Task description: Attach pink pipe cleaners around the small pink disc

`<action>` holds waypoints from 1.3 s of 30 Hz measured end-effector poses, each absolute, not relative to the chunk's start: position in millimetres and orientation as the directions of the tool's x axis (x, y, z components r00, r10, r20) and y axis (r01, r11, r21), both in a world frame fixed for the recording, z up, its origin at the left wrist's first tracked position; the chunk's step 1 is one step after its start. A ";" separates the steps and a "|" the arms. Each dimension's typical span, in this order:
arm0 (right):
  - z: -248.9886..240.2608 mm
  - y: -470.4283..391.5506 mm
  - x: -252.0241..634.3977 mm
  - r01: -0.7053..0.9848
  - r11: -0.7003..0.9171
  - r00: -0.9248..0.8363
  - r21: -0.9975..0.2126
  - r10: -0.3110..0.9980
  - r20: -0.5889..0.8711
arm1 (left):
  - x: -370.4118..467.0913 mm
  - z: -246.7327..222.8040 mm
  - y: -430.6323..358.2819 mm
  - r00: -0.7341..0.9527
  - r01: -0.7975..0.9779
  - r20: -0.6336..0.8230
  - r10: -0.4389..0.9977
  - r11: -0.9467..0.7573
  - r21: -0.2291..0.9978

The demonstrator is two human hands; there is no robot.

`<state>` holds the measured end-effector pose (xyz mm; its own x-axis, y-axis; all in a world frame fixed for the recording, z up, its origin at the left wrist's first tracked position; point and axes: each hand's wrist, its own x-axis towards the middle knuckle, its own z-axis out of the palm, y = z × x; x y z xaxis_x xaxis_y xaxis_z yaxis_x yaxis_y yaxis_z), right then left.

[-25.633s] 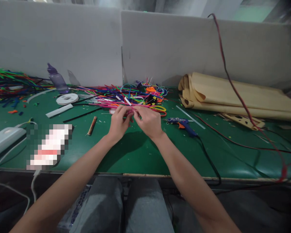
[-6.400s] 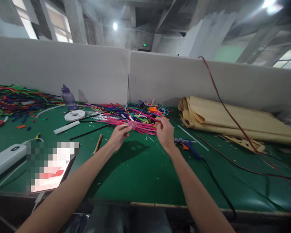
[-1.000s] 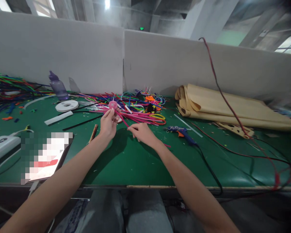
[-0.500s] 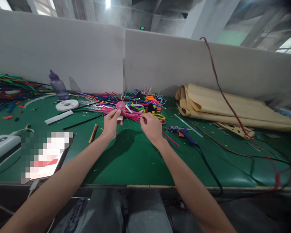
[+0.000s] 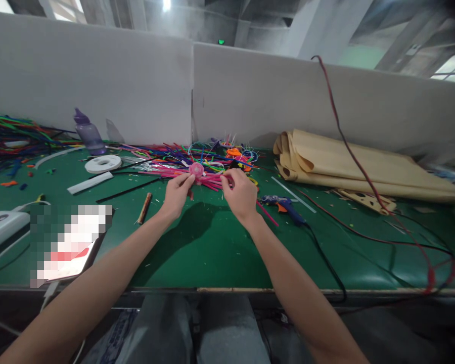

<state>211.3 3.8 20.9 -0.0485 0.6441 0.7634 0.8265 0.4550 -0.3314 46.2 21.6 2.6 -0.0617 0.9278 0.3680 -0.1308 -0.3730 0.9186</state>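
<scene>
My left hand pinches a pink round flower-like piece between thumb and fingers, holding it above the green table. Thin pale strands stick out around this piece. Just to the right, my right hand is closed, thumb against fingertips, level with the pink piece; what lies between those fingertips is too small to make out. Behind and below both hands runs a bundle of pink pipe cleaners. Beyond my right hand lie a black piece with yellow dots and an orange piece.
To the right rests a blue glue gun with its cord, before a folded tan sheet. On the left are a white ribbon spool, a purple bottle, a wooden-looking stick, a phone and a white power strip.
My left hand has shifted slightly right with the pink piece, which now sits closer to my right hand. The piece is turned somewhat. My right hand has risen a little.
</scene>
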 end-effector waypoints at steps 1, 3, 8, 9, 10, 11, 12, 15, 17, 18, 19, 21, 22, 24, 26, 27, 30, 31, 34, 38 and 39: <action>21.5 3.9 211.7 0.823 0.454 -0.036 -0.341 0.641 0.767 | 46.4 2.5 21.5 -0.048 -0.126 0.365 0.930 -0.368 0.921; 22.7 4.0 212.5 0.822 0.451 -0.021 -0.349 0.636 0.772 | 46.7 2.1 21.3 -0.013 -0.115 0.357 0.934 -0.356 0.927; 25.0 4.9 215.4 0.830 0.426 0.013 -0.359 0.629 0.777 | 47.4 1.9 20.2 0.043 -0.133 0.310 0.950 -0.303 0.944; 25.2 5.1 215.8 0.832 0.424 0.015 -0.358 0.628 0.778 | 47.6 2.4 19.8 0.051 -0.136 0.307 0.950 -0.298 0.945; 25.4 5.3 216.2 0.834 0.422 0.016 -0.356 0.627 0.779 | 47.8 3.0 19.3 0.061 -0.134 0.305 0.950 -0.295 0.946; 25.5 5.4 216.5 0.835 0.421 0.015 -0.354 0.626 0.780 | 48.1 3.8 18.7 0.074 -0.128 0.304 0.950 -0.293 0.947; 25.6 5.5 216.7 0.836 0.421 0.015 -0.352 0.623 0.782 | 48.4 4.7 18.1 0.089 -0.122 0.301 0.950 -0.289 0.949; 25.8 5.9 217.8 0.827 0.436 0.020 -0.354 0.607 0.794 | 49.5 7.4 15.9 0.148 -0.109 0.274 0.950 -0.260 0.959; 25.7 6.9 219.5 0.807 0.450 0.042 -0.382 0.602 0.798 | 50.1 8.8 14.6 0.191 -0.103 0.256 0.948 -0.240 0.965; 25.7 7.7 220.7 0.795 0.451 0.060 -0.406 0.607 0.793 | 50.3 9.3 14.0 0.210 -0.104 0.249 0.946 -0.231 0.967; 25.6 8.6 221.9 0.786 0.446 0.079 -0.429 0.616 0.784 | 50.3 9.6 13.6 0.227 -0.109 0.241 0.944 -0.221 0.969; 25.7 10.2 224.1 0.778 0.422 0.112 -0.465 0.635 0.764 | 50.1 9.9 13.3 0.245 -0.139 0.219 0.944 -0.189 0.972; 25.8 10.7 224.9 0.780 0.412 0.121 -0.471 0.639 0.759 | 49.7 9.8 13.5 0.242 -0.166 0.207 0.948 -0.170 0.971; 26.5 10.6 225.6 0.792 0.406 0.118 -0.457 0.632 0.766 | 48.3 9.5 14.7 0.207 -0.241 0.178 0.962 -0.126 0.962; 27.1 9.6 225.2 0.808 0.411 0.093 -0.421 0.617 0.781 | 46.3 9.6 16.6 0.161 -0.323 0.141 0.977 -0.083 0.943; 27.2 9.0 224.8 0.814 0.419 0.073 -0.403 0.613 0.786 | 45.2 9.9 17.6 0.144 -0.361 0.120 0.982 -0.061 0.931; 26.4 9.0 224.1 0.799 0.449 0.027 -0.400 0.637 0.770 | 42.7 12.0 19.5 0.120 -0.445 0.074 0.990 -0.013 0.895; 25.9 9.9 224.3 0.784 0.457 0.022 -0.421 0.657 0.753 | 42.3 12.8 19.5 0.120 -0.460 0.067 0.991 -0.004 0.888; 25.1 14.6 226.5 0.721 0.455 0.036 -0.522 0.729 0.684 | 42.6 14.7 18.0 0.145 -0.454 0.073 0.987 0.001 0.891; 29.1 19.7 232.6 0.620 0.448 0.095 -0.644 0.772 0.628 | 42.3 14.6 15.8 0.227 -0.382 0.087 0.970 0.007 0.924; 31.1 20.2 234.9 0.609 0.442 0.112 -0.659 0.774 0.623 | 41.7 14.3 15.9 0.244 -0.370 0.088 0.966 0.008 0.929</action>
